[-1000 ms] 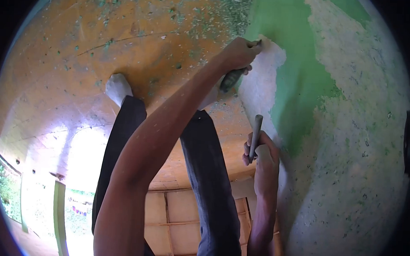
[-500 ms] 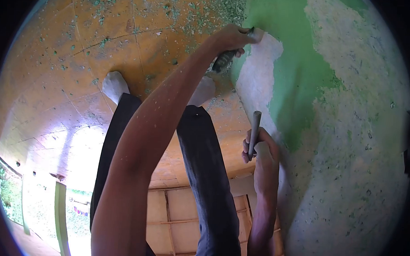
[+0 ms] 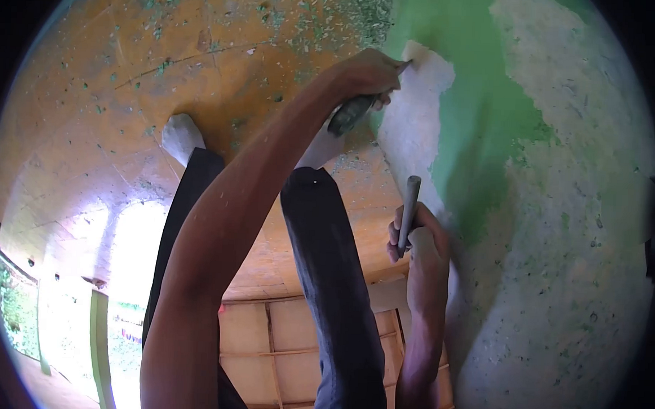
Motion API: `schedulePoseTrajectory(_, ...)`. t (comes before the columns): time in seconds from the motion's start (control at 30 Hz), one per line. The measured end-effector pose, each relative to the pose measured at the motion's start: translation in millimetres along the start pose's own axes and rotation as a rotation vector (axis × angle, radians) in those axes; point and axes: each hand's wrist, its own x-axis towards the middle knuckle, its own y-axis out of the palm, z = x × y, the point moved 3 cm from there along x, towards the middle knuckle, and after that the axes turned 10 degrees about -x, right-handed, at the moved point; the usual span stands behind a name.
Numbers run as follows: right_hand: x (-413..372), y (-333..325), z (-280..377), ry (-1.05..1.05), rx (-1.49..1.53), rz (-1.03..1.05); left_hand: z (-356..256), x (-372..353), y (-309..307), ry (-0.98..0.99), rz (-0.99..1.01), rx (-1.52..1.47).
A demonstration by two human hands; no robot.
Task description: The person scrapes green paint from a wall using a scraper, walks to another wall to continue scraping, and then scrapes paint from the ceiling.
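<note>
Between 12 and 1 o'clock, the left hand [image 3: 374, 71] is clamped on a scraper [image 3: 348, 116], its dark handle jutting toward 7 o'clock and its thin tip pointing toward 2, over a pale bare patch [image 3: 419, 99] of the wall [image 3: 576, 307]. Whether the tip touches the wall, I cannot tell. Between 3 and 4 o'clock, well apart, the right hand [image 3: 429, 242] is wrapped around a grey rod [image 3: 409, 207]. The step in hand looks like stripping the green paint [image 3: 476, 130] at 2 o'clock; flakes [image 3: 370, 17] litter the orange floor [image 3: 78, 124] near 12. The next move seems to call for the tip set under the paint's edge, kept low
</note>
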Motion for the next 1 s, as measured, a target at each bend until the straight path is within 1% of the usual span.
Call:
schedulePoseTrajectory(0.03,2.0,2.5,-1.0,-0.005,-0.009,0.029,9.7,18.2,-10.4,-0.051,-0.001,0.034)
schedulePoseTrajectory(0.1,4.1,2.1,3.6,-0.008,-0.019,0.017,6.6,20.2,-6.3,-0.091,0.003,0.080)
schedulePoseTrajectory(0.17,3.5,4.5,3.5,-0.003,-0.038,0.006,12.0,4.1,3.9,0.132,0.090,0.224)
schedulePoseTrajectory(0.2,4.9,3.4,3.0,-0.005,-0.037,0.004,11.6,8.5,7.6,0.134,0.091,0.227)
schedulePoseTrajectory(0.27,4.1,10.2,-1.0,-0.001,-0.042,0.027,20.8,9.2,9.0,0.000,0.046,0.211)
schedulePoseTrajectory(0.3,6.4,16.0,-3.8,-0.003,-0.042,0.041,15.6,12.3,7.0,-0.082,-0.079,0.174)
schedulePoseTrajectory(0.4,7.2,19.7,-8.4,-0.006,-0.072,0.052,27.9,31.1,2.1,-0.065,-0.083,0.089)
schedulePoseTrajectory(0.5,7.6,13.9,-10.2,0.002,-0.081,0.044,12.5,-3.9,15.4,-0.026,-0.051,0.102)
schedulePoseTrajectory(0.53,5.7,13.4,-10.7,0.014,-0.071,0.051,19.9,10.5,9.7,-0.036,-0.053,0.099)
schedulePoseTrajectory(0.6,5.9,17.8,-17.9,0.026,-0.061,0.071,16.3,40.6,-2.1,0.038,0.066,0.561)
schedulePoseTrajectory(0.63,3.6,18.7,-17.6,0.037,-0.059,0.068,18.9,44.0,-2.9,-0.104,-0.037,0.306)
schedulePoseTrajectory(0.67,6.2,16.6,-16.6,0.030,-0.053,0.055,23.1,48.3,-1.1,-0.092,-0.026,0.305)
schedulePoseTrajectory(0.73,5.0,12.1,-12.2,0.061,-0.031,0.041,21.2,13.6,5.6,0.110,0.110,0.353)
schedulePoseTrajectory(0.77,5.3,9.6,-14.2,0.058,-0.040,0.043,18.4,3.0,9.6,0.105,0.106,0.358)
schedulePoseTrajectory(0.83,5.0,11.1,-23.8,0.065,-0.056,0.059,12.7,-13.2,10.5,0.010,0.031,0.133)
schedulePoseTrajectory(0.87,5.5,11.6,-32.5,0.058,-0.068,0.089,16.8,-9.2,6.2,0.008,0.027,0.127)
schedulePoseTrajectory(0.93,9.4,8.7,-32.2,0.025,-0.080,0.107,12.7,5.9,-0.5,-0.070,0.057,0.177)
schedulePoseTrajectory(0.97,6.9,7.9,-34.3,0.053,-0.048,0.088,23.7,5.4,4.5,-0.071,0.065,0.182)
schedulePoseTrajectory(1.0,5.7,7.0,-35.9,0.081,-0.021,0.075,27.9,-11.6,13.5,-0.026,0.060,0.140)
